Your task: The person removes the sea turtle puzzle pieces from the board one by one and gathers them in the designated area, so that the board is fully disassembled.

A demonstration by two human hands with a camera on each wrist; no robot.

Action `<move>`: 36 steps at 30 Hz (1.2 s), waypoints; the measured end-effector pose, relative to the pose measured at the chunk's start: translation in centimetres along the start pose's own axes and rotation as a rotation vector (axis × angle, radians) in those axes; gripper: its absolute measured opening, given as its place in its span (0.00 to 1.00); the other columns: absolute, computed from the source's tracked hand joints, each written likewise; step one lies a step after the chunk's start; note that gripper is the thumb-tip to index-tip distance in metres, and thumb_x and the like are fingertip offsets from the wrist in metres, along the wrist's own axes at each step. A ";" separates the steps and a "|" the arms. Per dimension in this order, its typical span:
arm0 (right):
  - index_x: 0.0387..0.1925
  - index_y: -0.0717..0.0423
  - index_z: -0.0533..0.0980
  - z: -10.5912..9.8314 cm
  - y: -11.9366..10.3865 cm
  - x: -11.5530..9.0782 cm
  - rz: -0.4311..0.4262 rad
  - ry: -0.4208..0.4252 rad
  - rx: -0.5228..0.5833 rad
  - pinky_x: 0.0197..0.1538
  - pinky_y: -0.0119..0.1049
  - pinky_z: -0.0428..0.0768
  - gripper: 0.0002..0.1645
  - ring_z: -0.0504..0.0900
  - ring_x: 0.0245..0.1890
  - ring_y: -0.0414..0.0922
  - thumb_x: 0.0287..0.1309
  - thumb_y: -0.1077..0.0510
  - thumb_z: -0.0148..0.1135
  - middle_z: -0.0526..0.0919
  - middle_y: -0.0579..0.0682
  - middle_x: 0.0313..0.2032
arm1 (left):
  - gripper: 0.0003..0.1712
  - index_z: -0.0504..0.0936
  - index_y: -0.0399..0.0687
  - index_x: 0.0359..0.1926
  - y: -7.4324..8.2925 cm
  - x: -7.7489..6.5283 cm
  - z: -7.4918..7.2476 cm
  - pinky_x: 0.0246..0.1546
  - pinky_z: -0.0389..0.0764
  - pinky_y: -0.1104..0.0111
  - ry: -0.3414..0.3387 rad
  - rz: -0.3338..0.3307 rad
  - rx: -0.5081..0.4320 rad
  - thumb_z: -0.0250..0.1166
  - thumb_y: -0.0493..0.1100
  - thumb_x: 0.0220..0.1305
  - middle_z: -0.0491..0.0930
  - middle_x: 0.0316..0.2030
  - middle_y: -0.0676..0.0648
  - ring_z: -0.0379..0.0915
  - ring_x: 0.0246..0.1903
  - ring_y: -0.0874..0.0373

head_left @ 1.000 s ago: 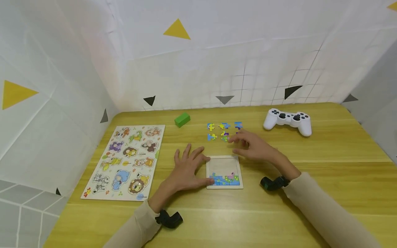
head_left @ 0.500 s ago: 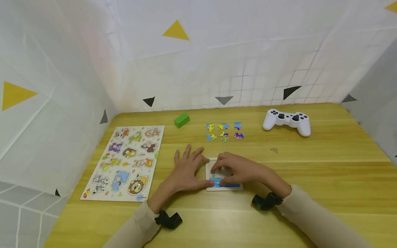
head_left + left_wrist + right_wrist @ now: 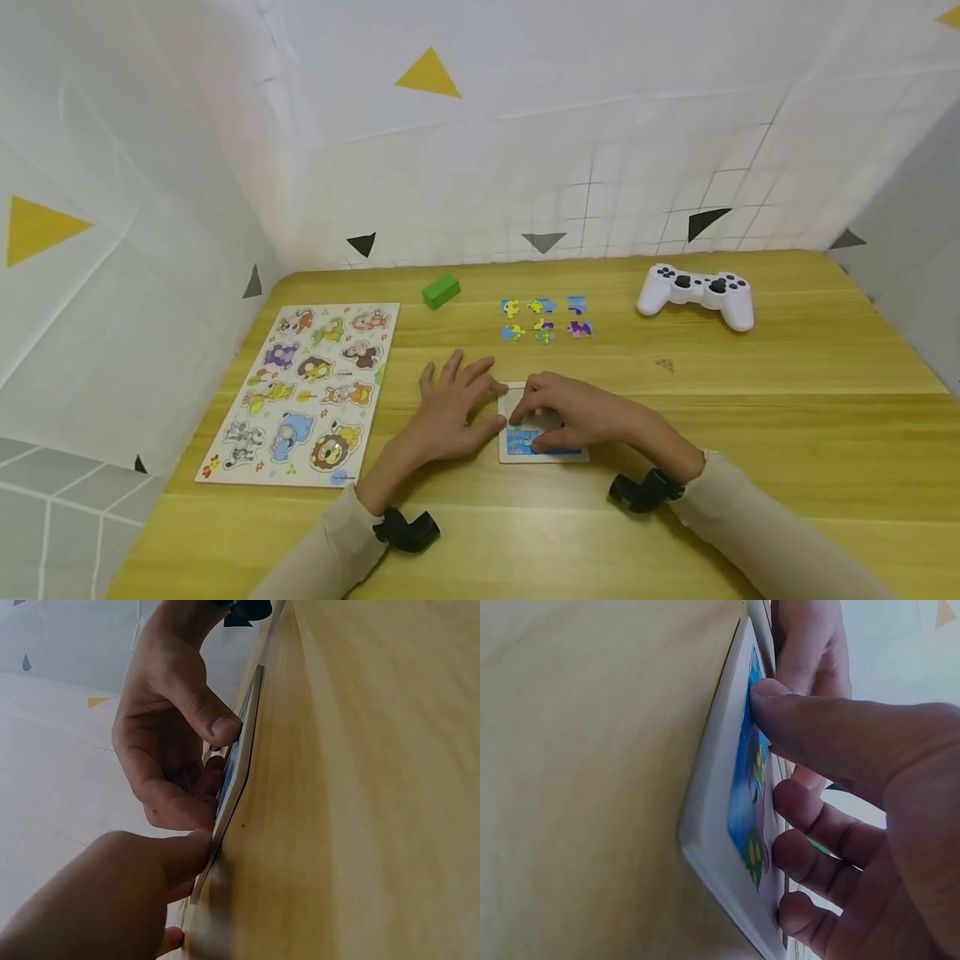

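Observation:
A small framed jigsaw puzzle (image 3: 543,457) lies on the table, with blue pieces along its near side. My right hand (image 3: 581,412) reaches over it, thumb and bent index finger at either side of a blue puzzle piece (image 3: 519,442) at the near left. In the right wrist view my right thumb (image 3: 780,701) presses the blue picture, the other fingers curled over the tray. My left hand (image 3: 453,417) rests spread on the table beside the tray, index fingertip at its far left corner and thumb tip (image 3: 191,851) against its left edge.
Several loose puzzle pieces (image 3: 543,306) lie in two rows beyond the tray. A green block (image 3: 441,291) stands behind them to the left. An animal puzzle board (image 3: 300,392) lies at left, a white game controller (image 3: 695,293) at far right. White sheeting (image 3: 480,183) surrounds the table.
My right hand has come from near the loose pieces down and left over the tray. My left thumb has slid off the corner piece back to the tray's left edge.

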State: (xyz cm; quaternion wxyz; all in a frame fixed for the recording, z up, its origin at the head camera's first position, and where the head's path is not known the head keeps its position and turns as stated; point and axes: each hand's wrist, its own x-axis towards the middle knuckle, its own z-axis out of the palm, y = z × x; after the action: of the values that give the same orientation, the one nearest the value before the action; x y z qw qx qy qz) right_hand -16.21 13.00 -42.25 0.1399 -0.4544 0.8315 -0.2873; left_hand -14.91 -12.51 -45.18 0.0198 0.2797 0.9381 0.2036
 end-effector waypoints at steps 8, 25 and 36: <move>0.51 0.47 0.83 0.1 0.2 0.0 -0.002 0.004 0.001 0.48 0.33 0.73 0.19 0.73 0.44 0.41 0.58 0.52 0.75 0.79 0.45 0.46 | 0.23 0.78 0.67 0.61 -0.1 0.1 0.0 0.68 0.38 0.26 0.008 0.005 -0.008 0.58 0.64 0.69 0.58 0.79 0.50 0.40 0.79 0.33; 0.46 0.51 0.81 0.5 0.0 0.0 0.010 0.029 0.042 0.51 0.36 0.68 0.19 0.69 0.47 0.43 0.54 0.56 0.77 0.81 0.46 0.45 | 0.30 0.71 0.61 0.66 -0.2 0.1 -0.1 0.70 0.38 0.29 -0.008 -0.014 0.004 0.56 0.66 0.69 0.57 0.79 0.52 0.39 0.80 0.36; 0.46 0.49 0.80 0.6 -0.2 0.0 0.067 0.024 0.089 0.51 0.36 0.65 0.18 0.67 0.46 0.44 0.52 0.58 0.77 0.79 0.46 0.45 | 0.29 0.73 0.62 0.64 -0.1 0.2 -0.1 0.69 0.39 0.28 -0.007 -0.014 0.004 0.57 0.66 0.68 0.57 0.79 0.52 0.40 0.80 0.35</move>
State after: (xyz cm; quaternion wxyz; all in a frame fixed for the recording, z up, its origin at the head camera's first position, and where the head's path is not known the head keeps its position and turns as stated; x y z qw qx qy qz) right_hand -15.75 12.72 -42.61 0.1596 -0.4161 0.8342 -0.3248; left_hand -15.09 -12.53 -45.06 0.0241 0.2738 0.9403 0.2006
